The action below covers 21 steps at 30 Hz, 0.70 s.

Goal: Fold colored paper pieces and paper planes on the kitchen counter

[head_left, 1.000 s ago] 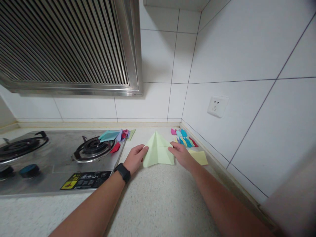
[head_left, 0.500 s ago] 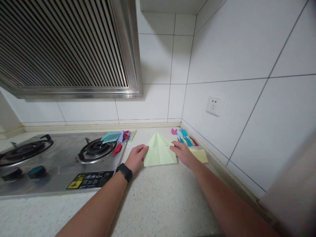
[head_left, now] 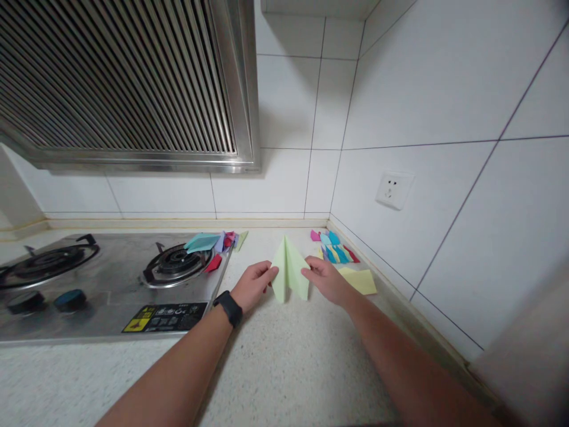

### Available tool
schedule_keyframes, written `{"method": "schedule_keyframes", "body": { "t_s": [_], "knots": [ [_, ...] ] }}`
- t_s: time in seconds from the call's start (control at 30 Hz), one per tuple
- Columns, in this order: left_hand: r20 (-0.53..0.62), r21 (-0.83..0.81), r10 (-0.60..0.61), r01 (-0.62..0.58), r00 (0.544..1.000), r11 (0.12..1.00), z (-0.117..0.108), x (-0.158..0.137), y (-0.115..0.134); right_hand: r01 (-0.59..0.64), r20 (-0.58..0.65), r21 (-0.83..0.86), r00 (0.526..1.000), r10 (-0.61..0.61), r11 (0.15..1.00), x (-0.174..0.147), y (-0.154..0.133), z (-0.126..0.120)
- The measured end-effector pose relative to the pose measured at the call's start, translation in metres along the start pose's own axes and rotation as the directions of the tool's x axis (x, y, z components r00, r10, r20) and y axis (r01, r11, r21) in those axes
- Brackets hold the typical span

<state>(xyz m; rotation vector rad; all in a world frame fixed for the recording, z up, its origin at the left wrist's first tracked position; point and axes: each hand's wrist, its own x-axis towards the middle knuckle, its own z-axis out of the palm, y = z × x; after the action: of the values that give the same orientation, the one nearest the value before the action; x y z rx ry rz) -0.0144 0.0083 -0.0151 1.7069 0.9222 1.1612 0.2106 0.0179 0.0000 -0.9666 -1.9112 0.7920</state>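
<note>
A pale green sheet of paper point(head_left: 279, 274) with a pointed top stands just over the counter, creased down its middle so its two sides bend toward each other. My left hand point(head_left: 253, 283) pinches its left edge between thumb and fingers. On the opposite edge my right hand point(head_left: 326, 279) grips the paper the same way. Beside my right wrist lies a yellow sheet of paper point(head_left: 362, 281). Small folded papers in blue, yellow and red point(head_left: 338, 254) sit behind my right hand.
To the left is a steel gas stove point(head_left: 111, 296) with two burners. Folded teal paper point(head_left: 202, 242) and a red piece point(head_left: 214, 263) rest by the right burner. A range hood point(head_left: 240, 160) overhangs the stove. The right tiled wall holds a socket point(head_left: 395, 190).
The green paper was spread nearly flat and wide; now its sides are folded in along the centre crease and it looks narrower. My hands have come closer together. The view has shifted slightly.
</note>
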Motion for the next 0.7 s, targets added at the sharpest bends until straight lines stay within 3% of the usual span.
{"method": "schedule_keyframes", "body": {
  "t_s": [0.17,0.5,0.7],
  "knots": [
    [0.014,-0.007,0.011,-0.011,1.0,1.0,0.005,-0.002,0.004,0.028,0.036,-0.014,0.999,-0.027,1.0,-0.002,0.0,0.002],
    [0.066,0.002,-0.014,0.014,0.998,1.0,0.01,-0.004,0.003,-0.014,0.17,0.15,0.985,-0.012,0.989,-0.003,-0.01,0.001],
    [0.093,-0.023,0.005,-0.003,0.996,1.0,0.012,-0.004,0.005,-0.038,0.199,0.145,0.98,0.009,0.989,-0.003,-0.006,0.004]
  ]
}}
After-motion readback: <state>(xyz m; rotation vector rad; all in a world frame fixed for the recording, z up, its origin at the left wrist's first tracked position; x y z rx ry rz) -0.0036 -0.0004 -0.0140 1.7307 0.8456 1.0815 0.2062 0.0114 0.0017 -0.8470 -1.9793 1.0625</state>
